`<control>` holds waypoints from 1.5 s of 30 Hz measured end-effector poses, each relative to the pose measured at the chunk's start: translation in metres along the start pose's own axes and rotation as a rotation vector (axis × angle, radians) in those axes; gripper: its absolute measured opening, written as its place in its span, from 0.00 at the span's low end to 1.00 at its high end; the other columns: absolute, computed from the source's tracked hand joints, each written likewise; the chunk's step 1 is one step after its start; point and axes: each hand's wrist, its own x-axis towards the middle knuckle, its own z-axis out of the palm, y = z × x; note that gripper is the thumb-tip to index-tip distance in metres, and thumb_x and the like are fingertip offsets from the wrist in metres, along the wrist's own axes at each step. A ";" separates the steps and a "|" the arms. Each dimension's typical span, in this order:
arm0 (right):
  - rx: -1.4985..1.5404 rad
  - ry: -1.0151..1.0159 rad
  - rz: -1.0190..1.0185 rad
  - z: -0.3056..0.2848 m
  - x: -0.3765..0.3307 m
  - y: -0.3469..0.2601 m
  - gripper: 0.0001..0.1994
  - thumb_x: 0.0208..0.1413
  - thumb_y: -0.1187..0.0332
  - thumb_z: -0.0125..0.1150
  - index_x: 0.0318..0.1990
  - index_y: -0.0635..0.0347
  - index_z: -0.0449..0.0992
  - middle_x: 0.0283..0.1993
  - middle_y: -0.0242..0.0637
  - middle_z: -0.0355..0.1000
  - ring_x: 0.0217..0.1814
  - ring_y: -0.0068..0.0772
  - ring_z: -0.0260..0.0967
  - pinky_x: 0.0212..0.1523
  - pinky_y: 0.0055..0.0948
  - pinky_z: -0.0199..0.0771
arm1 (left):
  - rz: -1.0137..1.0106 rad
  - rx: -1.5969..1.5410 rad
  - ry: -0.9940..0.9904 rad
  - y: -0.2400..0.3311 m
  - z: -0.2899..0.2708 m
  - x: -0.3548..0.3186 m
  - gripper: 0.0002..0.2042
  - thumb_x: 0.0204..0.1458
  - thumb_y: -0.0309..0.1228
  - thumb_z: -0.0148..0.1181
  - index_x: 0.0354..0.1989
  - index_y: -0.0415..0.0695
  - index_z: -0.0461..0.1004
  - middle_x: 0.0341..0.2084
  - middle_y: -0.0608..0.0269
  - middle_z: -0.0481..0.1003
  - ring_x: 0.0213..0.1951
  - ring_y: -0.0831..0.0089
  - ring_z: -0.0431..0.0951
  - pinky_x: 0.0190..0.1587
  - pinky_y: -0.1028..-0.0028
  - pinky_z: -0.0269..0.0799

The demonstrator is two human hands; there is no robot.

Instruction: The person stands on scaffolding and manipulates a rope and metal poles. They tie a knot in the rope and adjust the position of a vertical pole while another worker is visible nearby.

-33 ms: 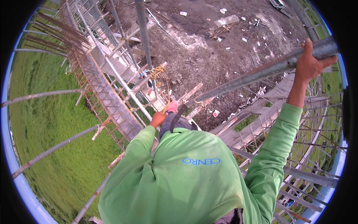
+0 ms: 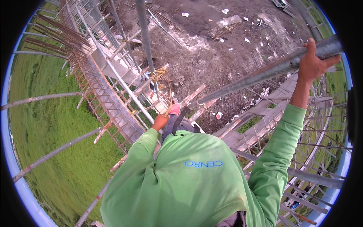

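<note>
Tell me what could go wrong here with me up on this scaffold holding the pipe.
1. Your right hand grips the slanted grey pipe overhead; a slip there could cost you your balance, and the dirt ground lies far below.
2. Your left hand rests low by the scaffold tubes, apparently not gripping anything firmly.
3. Rusty rebar stands close beside you and could snag or injure.

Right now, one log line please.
right hand: gripping slanted steel pipe | left hand: low by upright pipe, grip unclear

Two hands show, the left hand (image 2: 160, 122) and right hand (image 2: 314, 62), and one pink shoe (image 2: 174, 109).
</note>
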 end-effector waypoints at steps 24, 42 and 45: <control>-0.001 0.095 0.026 0.000 -0.012 -0.029 0.52 0.54 0.63 0.69 0.76 0.63 0.35 0.74 0.56 0.51 0.70 0.44 0.60 0.66 0.33 0.62 | -0.002 -0.180 -0.073 -0.018 -0.002 0.021 0.22 0.55 0.45 0.63 0.24 0.33 0.78 0.18 0.53 0.76 0.22 0.64 0.75 0.30 0.61 0.68; 0.064 0.094 0.024 0.002 -0.012 -0.025 0.51 0.53 0.65 0.67 0.76 0.61 0.34 0.72 0.55 0.55 0.62 0.43 0.69 0.60 0.35 0.70 | -0.027 -0.067 -0.055 -0.045 0.008 0.052 0.22 0.53 0.46 0.63 0.29 0.33 0.80 0.24 0.48 0.80 0.30 0.55 0.80 0.38 0.59 0.71; 0.259 0.028 0.179 0.002 -0.013 -0.027 0.51 0.53 0.66 0.67 0.76 0.60 0.33 0.72 0.55 0.56 0.62 0.43 0.69 0.60 0.35 0.70 | -0.021 -0.121 -0.072 -0.041 0.010 0.048 0.23 0.54 0.47 0.62 0.29 0.32 0.80 0.24 0.46 0.80 0.30 0.54 0.80 0.39 0.59 0.71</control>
